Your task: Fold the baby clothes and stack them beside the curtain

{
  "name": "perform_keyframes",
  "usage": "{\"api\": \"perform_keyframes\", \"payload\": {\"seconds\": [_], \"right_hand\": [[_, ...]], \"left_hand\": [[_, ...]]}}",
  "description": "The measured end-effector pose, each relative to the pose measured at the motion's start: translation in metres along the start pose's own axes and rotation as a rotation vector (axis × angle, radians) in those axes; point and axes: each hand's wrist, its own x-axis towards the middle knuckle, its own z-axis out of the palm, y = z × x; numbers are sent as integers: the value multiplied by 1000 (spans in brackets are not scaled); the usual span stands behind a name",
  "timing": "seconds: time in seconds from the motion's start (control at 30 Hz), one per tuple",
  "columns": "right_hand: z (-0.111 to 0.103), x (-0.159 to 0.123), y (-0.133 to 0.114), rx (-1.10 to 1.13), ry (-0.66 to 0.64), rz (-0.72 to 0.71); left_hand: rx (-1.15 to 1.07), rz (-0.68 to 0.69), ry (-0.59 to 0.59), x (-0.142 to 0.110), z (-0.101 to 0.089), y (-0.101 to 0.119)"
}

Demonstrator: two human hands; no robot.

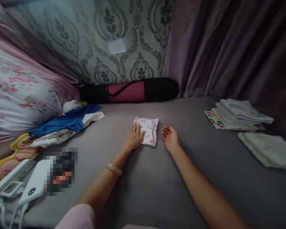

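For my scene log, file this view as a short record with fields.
Left hand: laid on the left part of the folded printed cloth
Right hand: beside the cloth, apart from it, loosely curled
Surface: gray sheet
Left side: blue garment, white power strip
Right side: stack of folded cloths, another folded piece nearer
Back: black-and-maroon bag before patterned wall

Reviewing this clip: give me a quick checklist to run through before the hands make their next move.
1. Left hand on the pink-print cloth: ok, resting on its left side.
2. Right hand on the cloth: not ok, apart, to its right, fingers curled.
3. Cloth folded: ok, a compact bundle.
4. Cloth's underside smooth: cannot tell, hidden.
5. Stack apart from the cloth: ok, well to the right.
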Motion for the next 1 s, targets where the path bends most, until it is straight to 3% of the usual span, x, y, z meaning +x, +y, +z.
{"api": "perform_keyframes", "payload": {"seconds": [0.2,0.4,0.53,0.67,0.83,1.0], "right_hand": [[1,-1,-1,-39,9,3],[0,-1,7,-210,-1,-83],[0,3,17,-479,-13,-199],[10,11,19,-842,72,-229],[32,18,14,-1261,79,-254],[43,16,9,-1206,80,-155]], "left_hand": [[-161,-50,-89,14,-5,-6],[-330,-359,141,20,-8,-14],[-386,-373,216,16,-1,-21],[-588,-410,185,19,-2,-28],[-915,-488,184,22,-11,-34],[-1302,-588,90,20,-23,-29]]}}
